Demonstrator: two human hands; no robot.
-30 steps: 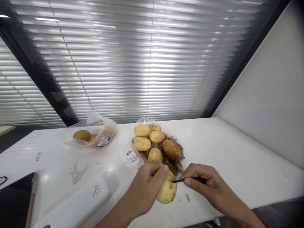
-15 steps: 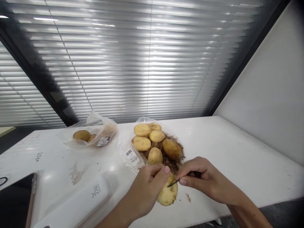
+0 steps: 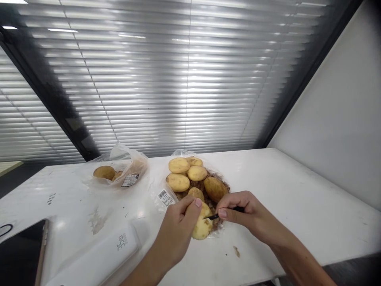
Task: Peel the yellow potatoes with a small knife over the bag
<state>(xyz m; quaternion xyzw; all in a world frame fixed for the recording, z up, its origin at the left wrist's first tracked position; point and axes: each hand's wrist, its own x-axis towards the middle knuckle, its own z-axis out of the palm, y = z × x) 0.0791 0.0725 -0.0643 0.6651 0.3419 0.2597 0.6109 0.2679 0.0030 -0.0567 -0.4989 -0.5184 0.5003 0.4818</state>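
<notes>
My left hand [image 3: 179, 229] is closed round the upper left side of a pale, peeled potato [image 3: 202, 227] with a few brown spots. Between the thumb and fingers of my right hand [image 3: 247, 213] is a thin black tool [image 3: 214, 217], its tip at the potato's surface. Just beyond my hands, several pale yellow potatoes [image 3: 178, 182] and a browner one [image 3: 215, 189] rest on a clear plastic bag with a barcode label [image 3: 166, 198]. Brown peelings [image 3: 212, 204] lie beneath and beside them.
On the left, another plastic bag [image 3: 138, 161] holds brown potatoes [image 3: 104, 172]. A white power bank [image 3: 98, 254] and a dark phone [image 3: 22, 252] lie at the near left of the white table [image 3: 285, 190]. Blinds stand behind.
Both hands, with the potato and the black tool, have moved up and slightly left, closer to the potato pile. More of the black tool shows now.
</notes>
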